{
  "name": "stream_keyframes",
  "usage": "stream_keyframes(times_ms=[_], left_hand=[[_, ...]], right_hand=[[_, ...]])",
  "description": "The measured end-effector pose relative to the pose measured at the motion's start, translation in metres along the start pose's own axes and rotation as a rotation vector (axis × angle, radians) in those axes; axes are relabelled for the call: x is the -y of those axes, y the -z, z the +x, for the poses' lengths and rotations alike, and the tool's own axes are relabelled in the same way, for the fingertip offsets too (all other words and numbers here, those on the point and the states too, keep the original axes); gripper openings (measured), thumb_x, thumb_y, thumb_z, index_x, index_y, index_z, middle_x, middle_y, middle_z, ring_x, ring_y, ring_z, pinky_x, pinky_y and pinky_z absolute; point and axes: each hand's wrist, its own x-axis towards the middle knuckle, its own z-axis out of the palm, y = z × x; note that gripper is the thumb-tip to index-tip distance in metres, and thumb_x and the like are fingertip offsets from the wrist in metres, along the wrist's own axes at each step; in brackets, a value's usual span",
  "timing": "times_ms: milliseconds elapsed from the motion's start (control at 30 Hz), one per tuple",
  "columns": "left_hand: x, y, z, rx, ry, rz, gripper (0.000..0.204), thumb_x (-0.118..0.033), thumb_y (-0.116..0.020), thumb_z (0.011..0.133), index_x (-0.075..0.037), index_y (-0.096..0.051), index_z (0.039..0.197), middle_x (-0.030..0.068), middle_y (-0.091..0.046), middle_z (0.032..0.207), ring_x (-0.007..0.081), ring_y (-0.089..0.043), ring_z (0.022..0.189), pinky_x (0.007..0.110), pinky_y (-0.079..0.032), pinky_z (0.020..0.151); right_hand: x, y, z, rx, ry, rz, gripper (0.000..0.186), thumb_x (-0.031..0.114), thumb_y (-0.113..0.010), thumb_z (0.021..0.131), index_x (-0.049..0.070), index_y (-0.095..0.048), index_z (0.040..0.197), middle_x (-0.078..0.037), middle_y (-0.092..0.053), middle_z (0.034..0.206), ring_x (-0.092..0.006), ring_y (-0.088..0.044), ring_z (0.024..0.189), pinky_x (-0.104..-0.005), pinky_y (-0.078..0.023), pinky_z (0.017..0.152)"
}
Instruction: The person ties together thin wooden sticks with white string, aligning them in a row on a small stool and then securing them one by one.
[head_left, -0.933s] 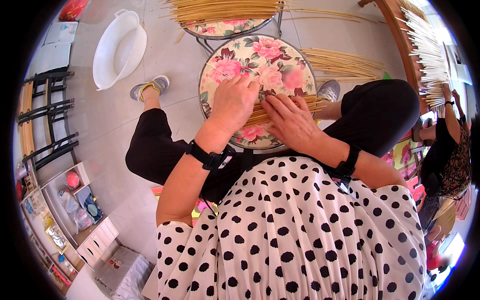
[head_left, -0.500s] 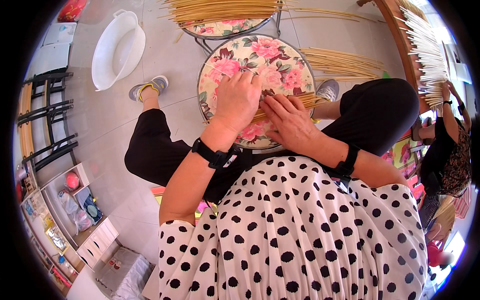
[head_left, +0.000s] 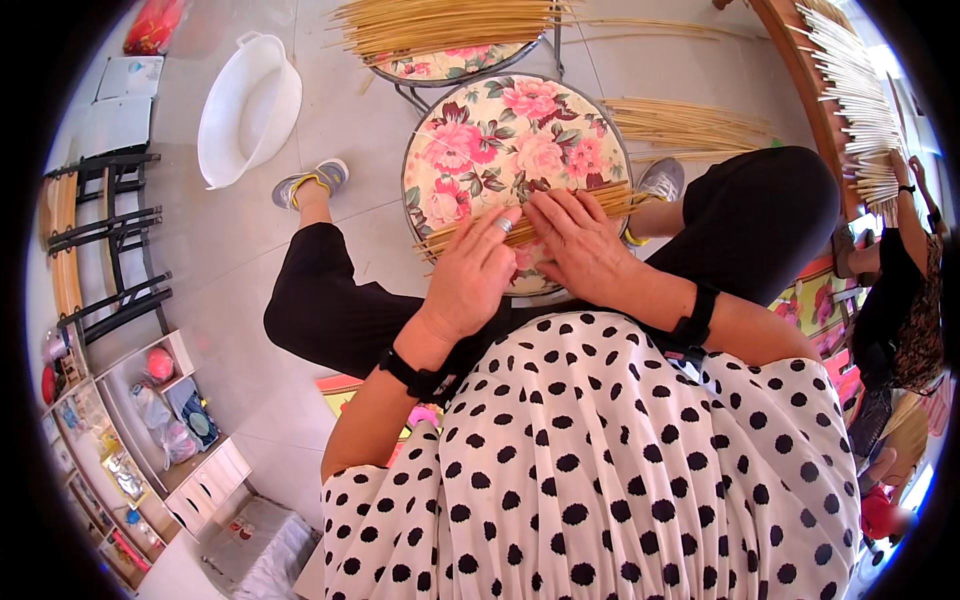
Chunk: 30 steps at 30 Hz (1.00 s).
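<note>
A bundle of thin tan sticks (head_left: 621, 195) lies slantwise on a round flower-patterned stool top (head_left: 525, 135) between my knees. My left hand (head_left: 472, 272), with a ring on it, has its fingers curled onto the bundle's left part. My right hand (head_left: 585, 250) lies across the right part, fingers stretched over the sticks and thumb lower down, apart from them; the fingertips are close to the bundle's upper edge. The middle of the bundle is partly covered by both hands.
Another stool with a pile of sticks (head_left: 450, 22) stands beyond; more sticks (head_left: 680, 125) lie on the floor. A white basin (head_left: 250, 110) and folded frames (head_left: 105, 240) are at left. At right, a co-worker (head_left: 905, 290) handles pale sticks (head_left: 845, 90) on a wooden support.
My left hand has moved down from the stool's upper middle to the left part of the bundle, its fingers now curled on it. My right hand has stayed almost in place.
</note>
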Motion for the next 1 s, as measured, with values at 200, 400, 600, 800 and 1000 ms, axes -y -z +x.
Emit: stream_keyframes(times_ms=[200,400,600,800,1000], left_hand=[[0.001,-0.015,-0.015,0.128,0.010,0.039,0.014,-0.011,-0.061,0.082,-0.002,-0.052,0.084,0.0184,-0.045,0.141,0.0335,-0.039,0.134,0.049,-0.031,0.108],[0.000,-0.017,-0.016,0.104,-0.007,0.052,0.016,-0.008,-0.063,0.080,-0.002,-0.049,0.084,0.0178,-0.044,0.143,0.0335,-0.039,0.135,0.049,-0.030,0.109],[0.002,-0.018,-0.018,0.093,-0.003,0.060,0.011,-0.013,-0.056,0.086,-0.003,-0.052,0.083,0.0144,-0.047,0.141,0.0318,-0.039,0.135,0.050,-0.030,0.109],[0.004,-0.013,-0.019,0.154,-0.073,0.075,0.011,-0.011,-0.060,0.083,-0.003,-0.052,0.082,0.0133,-0.047,0.142,0.0307,-0.039,0.135,0.050,-0.026,0.111],[0.005,-0.015,-0.023,0.151,-0.054,0.033,0.011,-0.010,-0.060,0.083,-0.003,-0.052,0.082,0.0127,-0.048,0.140,0.0298,-0.040,0.135,0.050,-0.024,0.112]], right_hand=[[0.000,-0.004,-0.002,-0.016,0.013,-0.003,0.073,0.028,-0.072,0.073,-0.006,-0.045,0.131,-0.014,-0.042,0.134,-0.0295,-0.038,0.127,-0.0453,-0.029,0.106],[-0.004,0.005,-0.008,0.087,0.004,-0.024,0.074,0.031,-0.070,0.077,-0.005,-0.042,0.135,-0.015,-0.036,0.142,-0.0308,-0.030,0.135,-0.0490,-0.024,0.110],[-0.003,0.015,-0.021,0.194,-0.038,-0.088,0.077,0.038,-0.068,0.080,-0.002,-0.039,0.139,-0.013,-0.026,0.152,-0.0291,-0.019,0.143,-0.0526,-0.018,0.113],[-0.003,0.013,-0.023,0.209,-0.049,-0.118,0.082,0.044,-0.067,0.079,-0.001,-0.038,0.140,-0.014,-0.023,0.154,-0.0290,-0.018,0.144,-0.0532,-0.018,0.112],[-0.002,0.008,-0.024,0.242,-0.050,-0.141,0.084,0.049,-0.064,0.080,-0.001,-0.037,0.141,-0.014,-0.022,0.154,-0.0286,-0.017,0.144,-0.0512,-0.017,0.113]])
